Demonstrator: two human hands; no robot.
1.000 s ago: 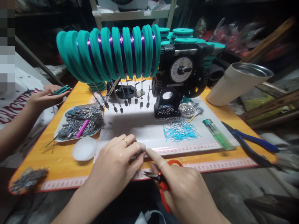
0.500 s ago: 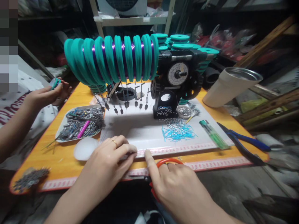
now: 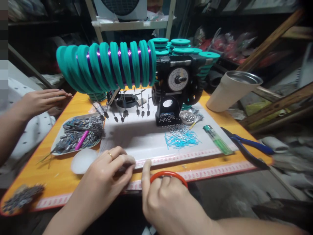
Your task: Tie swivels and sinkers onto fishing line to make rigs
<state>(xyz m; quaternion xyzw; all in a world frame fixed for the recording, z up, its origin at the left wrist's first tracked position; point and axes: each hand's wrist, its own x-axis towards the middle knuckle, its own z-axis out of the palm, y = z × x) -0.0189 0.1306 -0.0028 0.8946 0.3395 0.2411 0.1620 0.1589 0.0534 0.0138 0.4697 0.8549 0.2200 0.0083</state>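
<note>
Head view: nearside of the white board [image 3: 144,142], left hand [image 3: 105,171] pinches its fingers together, contents hidden; right hand [image 3: 168,202], index outstretched, grips red scissors [image 3: 168,173], whose careless swing could nick skin.

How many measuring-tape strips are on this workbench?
2: one upper strip along the white board's near edge; one lower strip along the tabletop's near edge, partly hidden by the left hand. Others may be hidden.

From my station, I identify the orange table [image 3: 57,174]. Relative to the white board [image 3: 144,138]: tray [image 3: 57,133] and white dish [image 3: 84,161], left; beige cup [image 3: 223,93], right; measuring tape [image 3: 210,173], along the near side.
</note>
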